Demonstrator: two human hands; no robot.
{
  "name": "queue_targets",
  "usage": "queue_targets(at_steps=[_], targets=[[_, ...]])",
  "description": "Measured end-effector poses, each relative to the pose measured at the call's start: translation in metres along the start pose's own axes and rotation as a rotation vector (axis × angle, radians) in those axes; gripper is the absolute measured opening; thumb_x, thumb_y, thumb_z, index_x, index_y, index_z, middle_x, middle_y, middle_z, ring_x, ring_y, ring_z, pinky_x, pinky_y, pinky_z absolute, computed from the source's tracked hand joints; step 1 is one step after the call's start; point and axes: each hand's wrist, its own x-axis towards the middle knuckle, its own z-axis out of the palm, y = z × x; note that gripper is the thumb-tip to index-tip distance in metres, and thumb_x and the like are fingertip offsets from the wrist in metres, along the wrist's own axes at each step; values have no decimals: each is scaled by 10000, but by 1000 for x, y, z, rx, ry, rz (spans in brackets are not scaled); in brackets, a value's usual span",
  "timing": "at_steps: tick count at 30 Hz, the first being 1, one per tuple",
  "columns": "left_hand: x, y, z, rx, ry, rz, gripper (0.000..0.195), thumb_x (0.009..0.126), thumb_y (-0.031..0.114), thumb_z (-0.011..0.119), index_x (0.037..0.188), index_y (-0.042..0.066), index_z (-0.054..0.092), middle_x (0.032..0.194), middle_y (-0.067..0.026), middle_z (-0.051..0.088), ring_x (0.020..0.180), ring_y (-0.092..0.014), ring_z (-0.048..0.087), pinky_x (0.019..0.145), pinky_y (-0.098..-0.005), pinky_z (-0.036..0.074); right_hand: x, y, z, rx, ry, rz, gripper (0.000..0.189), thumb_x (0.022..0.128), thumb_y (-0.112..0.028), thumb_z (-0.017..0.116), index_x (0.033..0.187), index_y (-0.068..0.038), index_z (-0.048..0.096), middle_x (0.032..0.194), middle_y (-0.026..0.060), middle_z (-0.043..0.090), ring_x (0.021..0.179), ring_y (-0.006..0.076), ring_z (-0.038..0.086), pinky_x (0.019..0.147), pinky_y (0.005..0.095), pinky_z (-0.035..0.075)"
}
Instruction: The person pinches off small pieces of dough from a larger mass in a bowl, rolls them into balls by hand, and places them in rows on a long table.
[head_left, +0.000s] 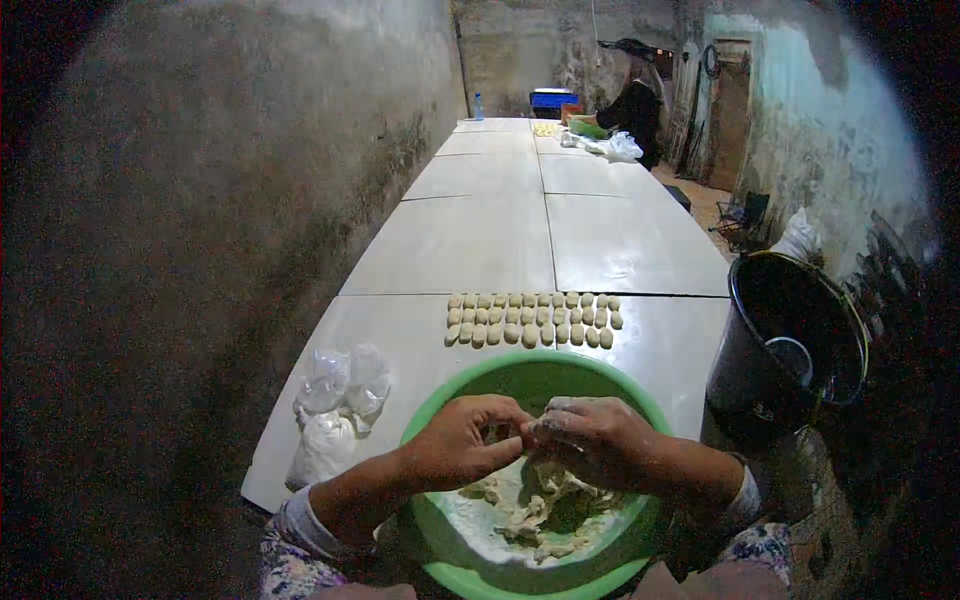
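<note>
My left hand (476, 439) and my right hand (596, 435) meet at the fingertips over a green plastic basin (461, 555). The fingers of both are bent; a bit of dough may be between them, but they hide it. Below them in the basin lie torn lumps of dough (532, 517) and white flour (472, 525). Just beyond the basin's far rim, small oval dough pieces (531, 316) sit in three rows on the white table (480, 240).
Plastic bags (326, 442), one with white powder, lie at left. A large black bucket (750, 360) stands at right. Far off, a person (637, 105) in dark clothing works by a green container (587, 129) and plastic bags (622, 146). A wall runs along the left.
</note>
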Motion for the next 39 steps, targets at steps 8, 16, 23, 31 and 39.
queue_targets(at_steps=[8,16,23,31,39], targets=[[-2,0,-3,110,-97,32,146,845,105,608,955,10,626,857,-58,574,810,-121,551,732,-276,453,1,-7,1,-214,53,-84,242,790,-146,611,984,-71,487,840,119,545,738,349,595,584,420,494],[-1,6,-1,-469,-78,-185,258,904,131,576,1125,-1,573,1085,-39,601,992,-103,542,875,-262,429,3,7,1,26,219,-15,118,804,-86,608,871,-36,526,757,131,524,677,322,565,598,398,484],[2,12,-4,-319,-95,-269,269,911,160,575,1108,-21,596,1033,-81,644,959,-124,579,870,-268,457,1,6,-2,149,121,51,113,818,-105,613,909,-46,581,766,147,565,736,328,596,634,391,484],[-2,10,2,-217,-63,-57,251,940,198,521,1003,-27,614,907,-73,642,880,-122,586,813,-279,465,1,-3,0,-62,228,27,217,837,-163,608,1042,-94,583,842,110,573,698,333,611,615,398,503],[-2,0,2,-40,-52,105,205,957,139,465,1025,-9,590,898,-67,622,849,-127,568,769,-277,452,2,-5,-3,-77,191,-77,100,778,-111,620,874,-108,594,818,100,554,731,298,595,605,374,503]])
